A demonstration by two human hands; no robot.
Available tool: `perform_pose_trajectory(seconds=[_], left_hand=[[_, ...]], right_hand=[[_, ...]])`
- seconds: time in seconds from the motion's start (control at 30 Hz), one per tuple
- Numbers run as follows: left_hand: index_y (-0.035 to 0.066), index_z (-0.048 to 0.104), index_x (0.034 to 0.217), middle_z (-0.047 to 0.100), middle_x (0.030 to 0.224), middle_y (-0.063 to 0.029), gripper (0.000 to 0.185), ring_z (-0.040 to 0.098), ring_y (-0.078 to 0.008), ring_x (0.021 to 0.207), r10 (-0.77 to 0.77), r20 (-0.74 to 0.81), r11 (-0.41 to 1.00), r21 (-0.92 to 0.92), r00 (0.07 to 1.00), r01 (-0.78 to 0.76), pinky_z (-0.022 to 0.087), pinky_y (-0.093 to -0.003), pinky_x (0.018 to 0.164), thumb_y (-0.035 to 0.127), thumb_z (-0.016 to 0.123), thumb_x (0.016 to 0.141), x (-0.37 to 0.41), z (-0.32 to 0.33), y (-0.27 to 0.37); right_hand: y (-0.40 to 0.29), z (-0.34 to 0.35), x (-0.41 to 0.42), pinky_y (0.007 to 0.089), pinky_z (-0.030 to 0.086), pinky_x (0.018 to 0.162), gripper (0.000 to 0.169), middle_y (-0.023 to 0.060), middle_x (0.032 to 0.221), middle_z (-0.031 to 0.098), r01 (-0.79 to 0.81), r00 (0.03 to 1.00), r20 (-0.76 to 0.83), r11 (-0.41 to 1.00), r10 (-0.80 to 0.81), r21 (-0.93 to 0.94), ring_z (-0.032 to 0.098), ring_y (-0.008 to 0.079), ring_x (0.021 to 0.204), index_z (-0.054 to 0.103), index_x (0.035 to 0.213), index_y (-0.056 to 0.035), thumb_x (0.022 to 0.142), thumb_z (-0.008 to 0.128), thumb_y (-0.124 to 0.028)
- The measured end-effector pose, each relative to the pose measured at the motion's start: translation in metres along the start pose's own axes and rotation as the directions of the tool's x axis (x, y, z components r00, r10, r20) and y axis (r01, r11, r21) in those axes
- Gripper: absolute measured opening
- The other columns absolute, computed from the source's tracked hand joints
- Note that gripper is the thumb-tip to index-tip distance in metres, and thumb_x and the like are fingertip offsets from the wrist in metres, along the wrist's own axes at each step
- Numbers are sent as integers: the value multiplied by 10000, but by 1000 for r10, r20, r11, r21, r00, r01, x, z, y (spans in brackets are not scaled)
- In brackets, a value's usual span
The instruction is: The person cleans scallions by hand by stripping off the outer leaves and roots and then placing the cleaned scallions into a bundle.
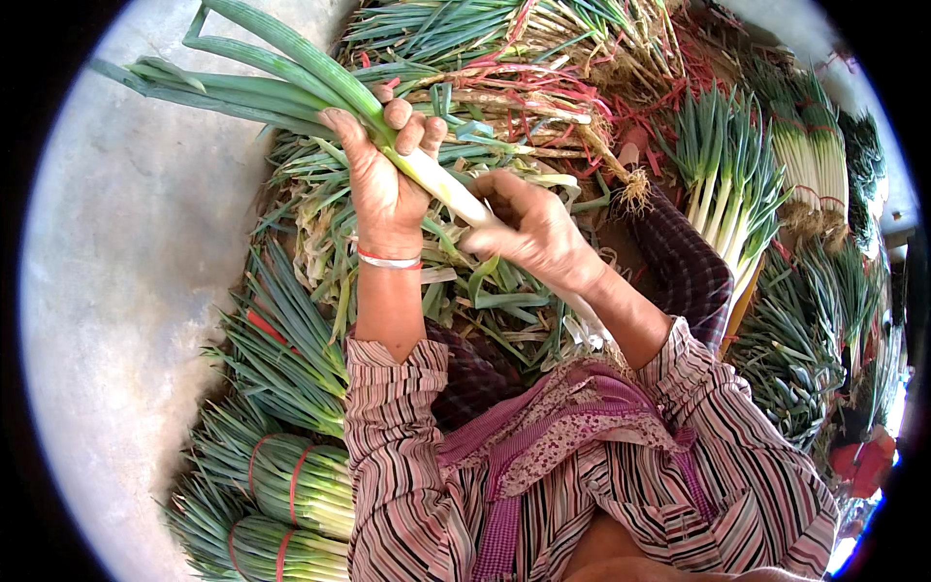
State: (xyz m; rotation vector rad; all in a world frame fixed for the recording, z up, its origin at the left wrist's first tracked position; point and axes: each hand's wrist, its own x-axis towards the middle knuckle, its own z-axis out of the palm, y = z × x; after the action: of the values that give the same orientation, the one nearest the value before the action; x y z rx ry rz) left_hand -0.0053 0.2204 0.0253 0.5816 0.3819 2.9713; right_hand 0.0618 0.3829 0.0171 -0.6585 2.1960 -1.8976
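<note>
A large green onion (pixel 441 183) slants across the view, its green leaves toward the upper left and its pale stalk toward the lower right. My left hand (pixel 389 156) is wrapped around it where the leaves meet the white stalk. Fingers and thumb of my right hand (pixel 534 225) close about the lower stalk, and the stalk runs on beneath that hand toward my lap. Below both hands lies a heap of stripped leaves and pale peelings (pixel 509 291). Untrimmed onions with brown roots (pixel 524 109) and red ties lie just beyond.
Bundles of green onions with red bands (pixel 298 484) are stacked at the lower left. More onions (pixel 720 174) stand at the right, with tied bundles (pixel 811 156) behind them. My crossed legs in checked cloth (pixel 673 254) border the peelings. Bare concrete floor (pixel 131 254) extends along the left.
</note>
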Motion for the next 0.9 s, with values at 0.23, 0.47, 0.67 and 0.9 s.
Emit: perform_pose_trajectory(seconds=[0.23,0.47,0.67,0.9], left_hand=[[-26,516,1085,567,735,-66,580,471,-86,446,-116,486,953,-191,866,235,414,-258,442,476,594,804,7,-13,20],[-23,540,1039,605,681,-72,534,560,-111,431,-98,603,943,-198,791,268,451,-251,381,398,701,752,5,-6,33],[-25,542,982,587,632,-33,492,520,-101,392,-44,478,976,-168,877,140,409,-229,369,322,760,708,-6,7,83],[-4,514,856,553,526,-29,426,477,-100,344,1,461,973,-205,888,106,370,-209,314,252,795,664,-13,18,79]], right_hand=[[21,4,-5,228,502,628,278,26,785,636,-274,956,244,804,166,527,608,80,693,619,980,-18,904,554,-277],[55,4,-34,281,491,605,223,65,766,618,-187,979,113,972,171,141,620,133,692,603,931,-11,909,525,-219],[123,-33,-125,382,495,532,198,135,649,576,-21,998,35,875,43,-483,574,292,541,563,828,7,893,508,-171],[133,-73,-138,401,479,708,256,181,811,610,-212,962,-21,692,273,-690,595,346,782,612,898,-17,761,649,-229]])
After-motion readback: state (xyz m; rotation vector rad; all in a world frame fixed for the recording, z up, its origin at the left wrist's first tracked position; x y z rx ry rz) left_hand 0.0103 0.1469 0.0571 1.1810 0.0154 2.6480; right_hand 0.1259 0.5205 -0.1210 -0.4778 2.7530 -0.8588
